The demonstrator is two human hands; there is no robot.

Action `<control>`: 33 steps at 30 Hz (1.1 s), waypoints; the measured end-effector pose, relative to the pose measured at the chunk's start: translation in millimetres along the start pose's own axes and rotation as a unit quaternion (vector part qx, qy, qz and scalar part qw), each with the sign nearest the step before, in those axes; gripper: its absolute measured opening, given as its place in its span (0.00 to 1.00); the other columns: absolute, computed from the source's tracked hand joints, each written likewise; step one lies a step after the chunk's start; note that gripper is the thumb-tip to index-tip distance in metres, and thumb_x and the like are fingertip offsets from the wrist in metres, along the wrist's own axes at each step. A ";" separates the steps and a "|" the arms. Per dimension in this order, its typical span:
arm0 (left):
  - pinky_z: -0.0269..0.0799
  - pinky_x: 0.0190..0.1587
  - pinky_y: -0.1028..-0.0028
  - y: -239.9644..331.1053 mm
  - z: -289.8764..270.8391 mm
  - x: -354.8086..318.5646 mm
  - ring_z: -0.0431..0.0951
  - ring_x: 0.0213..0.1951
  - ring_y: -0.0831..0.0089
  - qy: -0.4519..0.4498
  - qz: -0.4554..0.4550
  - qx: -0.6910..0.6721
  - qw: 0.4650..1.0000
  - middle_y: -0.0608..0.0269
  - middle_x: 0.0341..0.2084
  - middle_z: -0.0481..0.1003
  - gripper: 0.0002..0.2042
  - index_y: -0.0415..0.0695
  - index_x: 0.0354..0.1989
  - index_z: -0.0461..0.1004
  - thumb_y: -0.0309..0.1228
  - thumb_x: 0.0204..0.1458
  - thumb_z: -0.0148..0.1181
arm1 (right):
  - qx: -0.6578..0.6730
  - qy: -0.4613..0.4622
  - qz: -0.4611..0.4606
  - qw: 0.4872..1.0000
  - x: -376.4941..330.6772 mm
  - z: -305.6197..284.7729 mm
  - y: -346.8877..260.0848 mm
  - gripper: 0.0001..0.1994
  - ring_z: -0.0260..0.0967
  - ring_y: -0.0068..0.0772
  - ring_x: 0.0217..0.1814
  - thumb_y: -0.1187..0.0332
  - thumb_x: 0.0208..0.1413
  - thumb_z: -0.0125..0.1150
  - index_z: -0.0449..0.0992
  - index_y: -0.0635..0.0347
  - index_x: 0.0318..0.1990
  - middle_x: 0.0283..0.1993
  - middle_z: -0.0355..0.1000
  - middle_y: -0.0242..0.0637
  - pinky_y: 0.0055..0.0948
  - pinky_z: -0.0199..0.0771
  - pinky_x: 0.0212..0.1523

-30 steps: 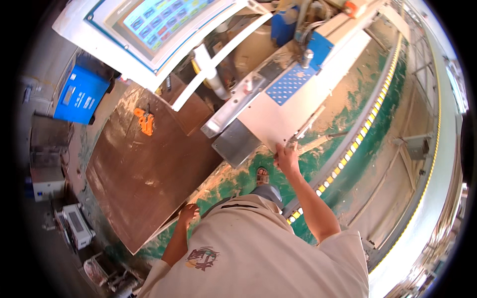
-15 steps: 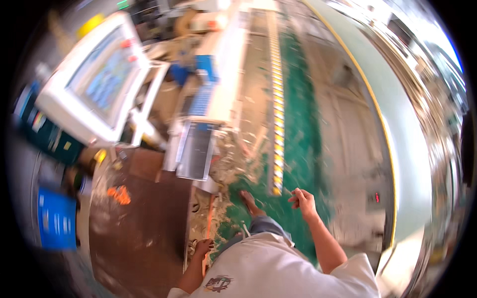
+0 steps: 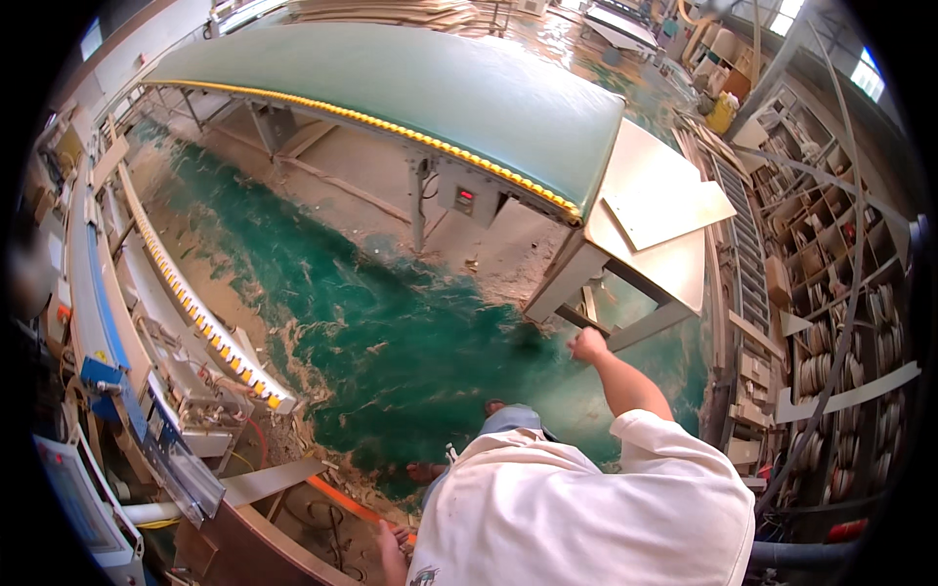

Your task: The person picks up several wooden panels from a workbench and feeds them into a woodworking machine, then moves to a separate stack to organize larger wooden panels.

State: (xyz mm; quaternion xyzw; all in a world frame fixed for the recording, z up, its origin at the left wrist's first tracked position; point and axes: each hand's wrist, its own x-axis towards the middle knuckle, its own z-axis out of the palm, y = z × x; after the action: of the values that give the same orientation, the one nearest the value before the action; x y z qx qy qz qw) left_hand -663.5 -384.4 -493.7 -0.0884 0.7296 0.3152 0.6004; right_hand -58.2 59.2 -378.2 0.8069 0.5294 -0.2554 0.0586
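My right hand [image 3: 588,345] is held out ahead of my body, its fingers curled in with nothing visible in them. It is over the green floor [image 3: 410,361], apart from the leg of a pale table [image 3: 657,269]. My left hand [image 3: 394,539] hangs low by my left side, partly cut off by my shirt. Its fingers look loose and apart, and no held thing shows. Close beside it runs an orange strip [image 3: 344,500], but I cannot tell whether they touch.
A green-topped conveyor [image 3: 410,93] with a yellow edge crosses ahead. A loose board [image 3: 669,215] lies on the pale table. To the left stand a long machine with a yellow-striped rail [image 3: 200,317] and a brown table [image 3: 259,552]. Shelves with several rolls [image 3: 845,371] line the right.
My view has swung to the right, so the machine and its screen have moved to the left edge and the conveyor lies ahead. My right hand's fingers are curled in more.
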 end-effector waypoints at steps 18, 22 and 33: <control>0.76 0.43 0.71 109.4 530.9 -67.1 0.81 0.38 0.69 -0.130 0.276 0.362 0.881 0.50 0.44 0.81 0.24 0.32 0.57 0.72 0.34 0.55 0.66 | -0.077 0.212 -0.103 0.969 250.2 -169.6 160.5 0.45 0.34 0.45 0.82 0.43 0.60 0.54 0.46 0.65 0.74 0.79 0.41 0.48 0.48 0.40 0.77; 0.76 0.42 0.72 125.1 687.5 -92.6 0.82 0.39 0.70 -0.190 0.142 0.299 0.924 0.59 0.44 0.81 0.20 0.40 0.58 0.73 0.38 0.62 0.59 | 0.013 0.222 -0.166 0.961 188.2 -151.0 158.0 0.48 0.36 0.48 0.81 0.51 0.53 0.64 0.47 0.68 0.73 0.79 0.42 0.50 0.56 0.39 0.76; 0.74 0.53 0.65 93.5 777.4 -110.4 0.78 0.50 0.65 -0.230 0.108 0.067 0.965 0.53 0.52 0.76 0.27 0.34 0.58 0.68 0.45 0.62 0.59 | 0.203 0.099 -0.371 0.901 -5.3 -78.5 152.6 0.32 0.60 0.51 0.70 0.66 0.48 0.65 0.67 0.60 0.64 0.66 0.66 0.50 0.55 0.53 0.70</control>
State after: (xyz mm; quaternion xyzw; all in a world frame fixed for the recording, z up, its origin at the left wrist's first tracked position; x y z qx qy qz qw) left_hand -44.1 101.6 -420.2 0.1067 0.5968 0.3402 0.7189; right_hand 102.5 17.4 -334.8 0.5673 0.7305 -0.2788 -0.2583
